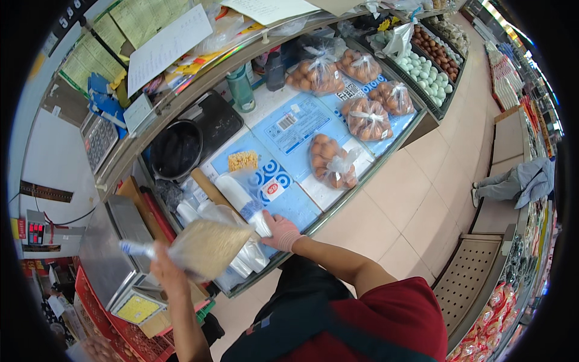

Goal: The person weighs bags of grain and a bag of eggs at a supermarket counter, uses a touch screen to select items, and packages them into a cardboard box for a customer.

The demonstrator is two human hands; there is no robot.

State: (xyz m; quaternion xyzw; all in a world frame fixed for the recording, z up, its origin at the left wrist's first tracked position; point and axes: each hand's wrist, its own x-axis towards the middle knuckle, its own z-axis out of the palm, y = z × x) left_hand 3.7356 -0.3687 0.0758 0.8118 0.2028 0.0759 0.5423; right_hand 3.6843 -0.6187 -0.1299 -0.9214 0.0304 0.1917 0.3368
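Observation:
Bare-skinned, my left hand point(169, 269) grips the neck of a clear plastic bag of pale yellowish grain point(215, 249). The bag is blurred, and its twisted top sticks out to the left of my fist. My right hand point(282, 231) wears a pale pink knit glove and grasps the near end of a roll of plastic bags point(233, 192), its fingertips partly hidden. A thin clear bag sheet spreads beside the roll. Along it lies a brown cardboard tube point(210, 190), with more white plastic bags point(246, 260) under and beside the grain bag.
Bagged brown eggs point(332, 160) stand on the blue cardboard-covered counter point(294, 122). Also there are a black bowl point(176, 147), a teal bottle point(241, 90) and a puffed-grain bar point(243, 160). A metal scale point(122, 253) is left; a person point(515, 183) stands across the aisle.

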